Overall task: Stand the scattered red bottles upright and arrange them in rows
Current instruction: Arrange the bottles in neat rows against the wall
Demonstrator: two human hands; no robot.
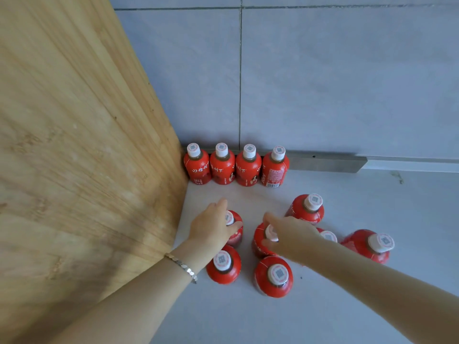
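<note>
Several red bottles with white caps stand upright on a pale floor. A row of them (236,166) lines the back wall. Nearer me stands a loose group. My left hand (213,225) grips the cap and neck of one bottle (236,232) from above. My right hand (288,235) is closed on the cap of a second bottle (259,240). Other upright bottles stand near my left wrist (223,265), in front of me (274,276), to the right (308,208), at the far right (367,245), and one bottle (327,235) is half hidden behind my right hand.
A tall wooden panel (87,145) rises on the left, meeting the floor beside the back row. The grey tiled wall (323,83) closes the back, with a metal strip (325,163) along its base. Pale floor (372,306) stretches to the right and front.
</note>
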